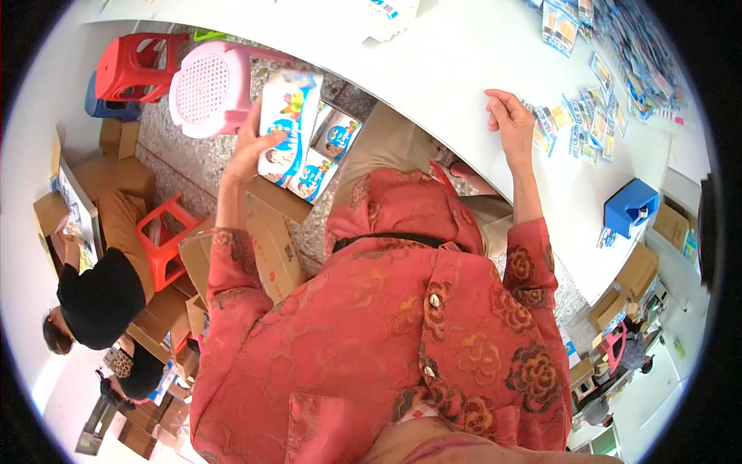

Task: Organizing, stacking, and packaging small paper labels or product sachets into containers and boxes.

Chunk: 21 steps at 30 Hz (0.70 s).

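Note:
My left hand is closed round a white pack with a blue panel and coloured pictures. Its thumb lies across the pack's front. Below is a cardboard box holding similar white-and-blue packs, partly covered by the pack I hold. Over the white table, near its edge, my right hand has loosely bent fingers that stand apart, with nothing seen in them. Close to it on the right lie several small flat packets with blue-and-white edges.
A large heap of packets covers the table's far right. Nearer stands a blue holder, perhaps a tape dispenser. Pink and red stools are at far left. An open carton sits by my left arm. People work at left.

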{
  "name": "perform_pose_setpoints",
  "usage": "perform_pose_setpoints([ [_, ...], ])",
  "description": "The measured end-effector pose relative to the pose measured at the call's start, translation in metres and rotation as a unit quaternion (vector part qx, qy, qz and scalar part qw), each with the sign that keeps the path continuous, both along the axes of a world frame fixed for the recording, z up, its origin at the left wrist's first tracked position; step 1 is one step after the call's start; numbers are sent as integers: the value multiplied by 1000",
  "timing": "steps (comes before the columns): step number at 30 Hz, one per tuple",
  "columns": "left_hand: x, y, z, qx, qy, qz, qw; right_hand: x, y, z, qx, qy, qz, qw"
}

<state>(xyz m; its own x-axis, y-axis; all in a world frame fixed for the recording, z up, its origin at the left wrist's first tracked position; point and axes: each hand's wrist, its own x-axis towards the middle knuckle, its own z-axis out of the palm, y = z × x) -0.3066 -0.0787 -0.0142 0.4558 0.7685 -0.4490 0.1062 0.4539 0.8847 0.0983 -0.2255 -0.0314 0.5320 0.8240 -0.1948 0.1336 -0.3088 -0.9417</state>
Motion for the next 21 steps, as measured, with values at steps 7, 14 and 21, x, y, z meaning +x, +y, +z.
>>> perform_pose_setpoints([
  [7,-3,-19,-148,-92,129,-80,984,-1,-2,1,-3,-10,12,1000],
  [14,17,-12,-206,-67,153,-102,981,-10,-1,7,-24,-49,13,998],
  [21,14,1,-198,-127,142,-121,974,-8,-3,6,-28,-62,23,997],
])
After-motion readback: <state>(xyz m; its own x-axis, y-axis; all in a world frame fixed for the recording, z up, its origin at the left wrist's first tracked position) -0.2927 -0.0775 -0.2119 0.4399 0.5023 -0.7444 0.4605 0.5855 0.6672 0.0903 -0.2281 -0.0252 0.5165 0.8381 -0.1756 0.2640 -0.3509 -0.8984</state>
